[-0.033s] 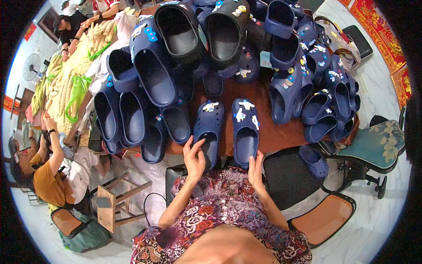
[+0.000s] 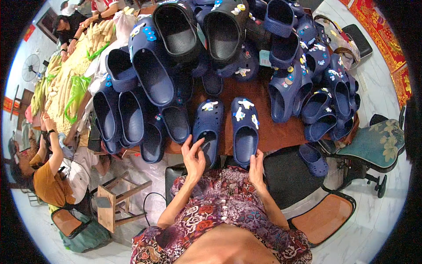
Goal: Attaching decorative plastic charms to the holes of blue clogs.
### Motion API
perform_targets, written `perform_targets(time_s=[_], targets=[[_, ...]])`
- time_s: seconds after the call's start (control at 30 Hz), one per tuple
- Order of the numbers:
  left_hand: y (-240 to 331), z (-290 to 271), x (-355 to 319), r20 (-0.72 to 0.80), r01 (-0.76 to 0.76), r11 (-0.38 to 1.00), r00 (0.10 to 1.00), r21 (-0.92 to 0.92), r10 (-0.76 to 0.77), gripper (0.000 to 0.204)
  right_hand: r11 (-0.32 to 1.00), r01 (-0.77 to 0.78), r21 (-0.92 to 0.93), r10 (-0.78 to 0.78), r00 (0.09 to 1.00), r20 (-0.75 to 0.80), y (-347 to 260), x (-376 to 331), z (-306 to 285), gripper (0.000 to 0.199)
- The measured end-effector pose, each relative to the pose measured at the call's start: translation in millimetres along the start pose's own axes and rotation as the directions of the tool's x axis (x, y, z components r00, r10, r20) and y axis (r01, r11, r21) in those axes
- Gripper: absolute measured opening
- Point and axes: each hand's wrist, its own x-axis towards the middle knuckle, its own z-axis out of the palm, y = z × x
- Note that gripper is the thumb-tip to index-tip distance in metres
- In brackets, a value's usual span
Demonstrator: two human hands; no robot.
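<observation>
Two navy clogs with small charms stand side by side at the near edge of a brown table [image 2: 281,132]. My left hand [image 2: 193,159] touches the heel of the left clog [image 2: 207,127], fingers spread against it. My right hand [image 2: 256,168] rests at the heel of the right clog [image 2: 245,127], fingertips on its rim. Neither hand is closed around a shoe. My forearms come up from a floral-patterned garment at the bottom.
Piles of navy and black clogs [image 2: 158,70] cover the table's back and both sides. A teal chair [image 2: 373,145] stands right, an orange stool [image 2: 325,218] below it. People [image 2: 48,176] sit at left by a long table of pale produce [image 2: 70,79]; a wooden stool [image 2: 116,200] is nearby.
</observation>
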Motion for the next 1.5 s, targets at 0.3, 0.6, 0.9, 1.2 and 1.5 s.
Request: perform_targets(time_s=[0.3, 0.6, 0.9, 1.2, 1.5], targets=[[91, 29, 48, 0.084, -0.313, 0.912, 0.935, -0.265, 0.345, 0.031, 0.990, 0.119, -0.077, -0.123, 0.991, -0.045, -26, 105, -34, 0.031], [79, 107, 104, 0.433, -0.154, 0.983, 0.896, 0.103, 0.095, 0.057, 0.880, 0.046, -0.473, 0.030, 0.988, 0.154, -62, 160, -16, 0.047], [71, 127, 117, 0.483, -0.079, 0.986, 0.876, 0.144, -0.001, 0.057, 0.725, 0.335, -0.601, -0.255, 0.942, 0.218, -63, 159, -13, 0.022], [56, 138, 115, 0.389, -0.281, 0.957, 0.891, 0.068, 0.234, 0.036, 0.647, 0.387, -0.657, -0.327, 0.919, 0.219, -62, 157, -8, 0.014], [62, 138, 121, 0.386, -0.054, 0.978, 0.922, 0.200, -0.028, 0.023, 0.798, 0.217, -0.562, -0.210, 0.975, 0.079, -38, 168, -12, 0.017]])
